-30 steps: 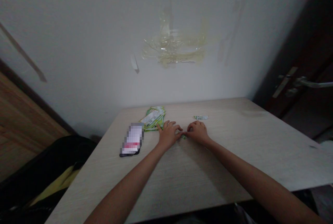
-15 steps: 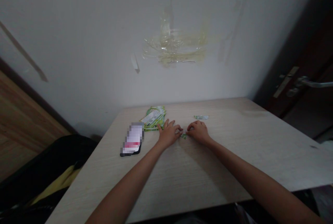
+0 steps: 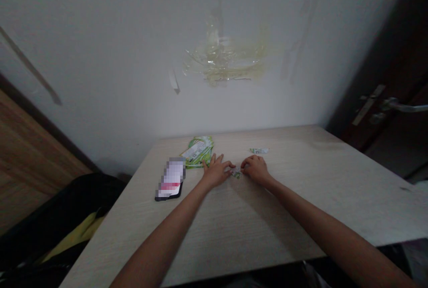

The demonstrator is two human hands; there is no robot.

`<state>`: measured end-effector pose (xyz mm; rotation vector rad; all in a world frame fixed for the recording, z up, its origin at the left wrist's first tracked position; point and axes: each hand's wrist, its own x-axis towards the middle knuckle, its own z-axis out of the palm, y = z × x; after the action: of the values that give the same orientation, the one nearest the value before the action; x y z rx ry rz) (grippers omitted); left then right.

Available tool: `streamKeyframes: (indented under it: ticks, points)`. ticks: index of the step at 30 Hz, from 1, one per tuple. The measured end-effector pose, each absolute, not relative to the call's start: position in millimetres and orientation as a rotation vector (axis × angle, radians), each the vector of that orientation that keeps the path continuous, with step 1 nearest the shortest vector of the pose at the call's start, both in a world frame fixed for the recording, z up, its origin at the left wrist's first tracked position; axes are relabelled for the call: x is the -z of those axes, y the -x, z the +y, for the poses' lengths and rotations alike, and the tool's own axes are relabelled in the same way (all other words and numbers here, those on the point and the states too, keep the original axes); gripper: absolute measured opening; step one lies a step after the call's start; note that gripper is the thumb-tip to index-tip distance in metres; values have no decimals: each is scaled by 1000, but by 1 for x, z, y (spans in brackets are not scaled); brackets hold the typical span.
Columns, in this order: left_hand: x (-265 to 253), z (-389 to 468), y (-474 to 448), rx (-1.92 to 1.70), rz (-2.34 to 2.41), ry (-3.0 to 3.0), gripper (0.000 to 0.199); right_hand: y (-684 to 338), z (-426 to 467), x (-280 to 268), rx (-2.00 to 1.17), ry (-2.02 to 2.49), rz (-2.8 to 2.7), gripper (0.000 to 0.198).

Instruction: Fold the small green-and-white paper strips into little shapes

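A small crumpled piece of green and white wrapper (image 3: 237, 174) lies on the table between my hands. My left hand (image 3: 216, 173) has its thumb and index finger closed on the left edge of the piece, while its other fingers spread out toward a larger green and white packet (image 3: 197, 150). From the other side, my right hand (image 3: 257, 170) bends its fingers together at the piece's right edge; the exact fingertip contact is too small to see clearly. Just beyond the right hand lies a narrow green and white strip (image 3: 259, 150).
A phone (image 3: 171, 178) with a blurred screen lies left of my left hand on the pale wooden table (image 3: 214, 234). Behind the table rises a wall (image 3: 133, 56) with old clear tape (image 3: 230, 63). A dark door with a metal handle (image 3: 406, 107) stands at the right.
The small wrapper piece shows a little more between my fingers, and my right fingertips have shifted slightly to the right. The packet, strip and phone stay in place.
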<state>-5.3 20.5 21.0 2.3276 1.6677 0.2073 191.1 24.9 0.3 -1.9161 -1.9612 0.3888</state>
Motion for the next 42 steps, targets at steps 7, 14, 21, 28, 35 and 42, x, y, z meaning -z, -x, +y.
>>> streamKeyframes:
  ticks: [7,14,21,28,35,42]
  points:
    - [-17,21,7,-198,1654,-2333,34,-193,27,-1,-401,1926,-1967,18]
    - [-16,21,7,-209,1645,-2323,33,-194,26,-3,-422,1926,-1963,19]
    - [-21,19,6,-207,1635,-2314,34,-194,23,-4,-397,1896,-1976,21]
    - [-16,14,4,-324,1695,-2423,33,-194,13,0,-350,1794,-1951,27]
    - [-16,12,-2,-409,1752,-2413,34,-190,11,2,-305,1780,-1913,20]
    - [-16,14,-6,-427,1792,-2415,31,-188,13,3,-287,1803,-1916,26]
